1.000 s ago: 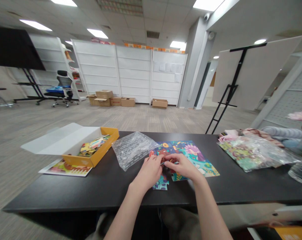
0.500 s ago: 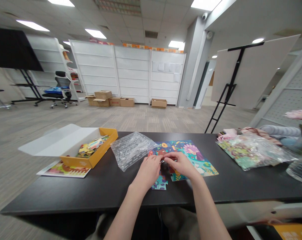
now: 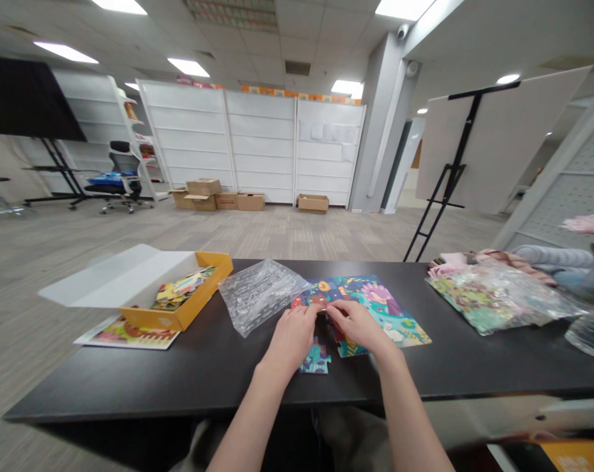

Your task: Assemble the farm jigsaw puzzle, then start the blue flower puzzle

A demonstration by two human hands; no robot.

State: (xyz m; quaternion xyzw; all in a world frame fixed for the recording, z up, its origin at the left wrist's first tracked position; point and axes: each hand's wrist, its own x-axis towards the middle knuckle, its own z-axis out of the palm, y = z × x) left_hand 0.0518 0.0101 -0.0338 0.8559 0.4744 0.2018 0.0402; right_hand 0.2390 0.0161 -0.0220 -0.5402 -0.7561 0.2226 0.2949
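Note:
A colourful jigsaw puzzle (image 3: 383,305), partly joined, lies on the black table in front of me. My left hand (image 3: 296,331) and my right hand (image 3: 355,322) meet at its near left part, fingertips almost touching. Both hands have closed fingers on a small puzzle piece (image 3: 322,311), which they mostly cover. Just below my left hand lies a separate teal puzzle piece (image 3: 316,359), apart from the joined section. Beside the puzzle, to the left of my hands, rests a crumpled clear plastic bag (image 3: 262,295).
An open yellow box (image 3: 179,319) with several loose pieces stands at the left, over a picture sheet (image 3: 130,334). To the right lie a plastic-wrapped picture puzzle (image 3: 484,305), folded cloths (image 3: 553,257) and a clear vase (image 3: 592,335). The table's near edge runs below my forearms.
My fingers have shifted slightly at the same spot, the right hand's fingertips drawing a little closer in. Puzzle, bag and box stay where they were.

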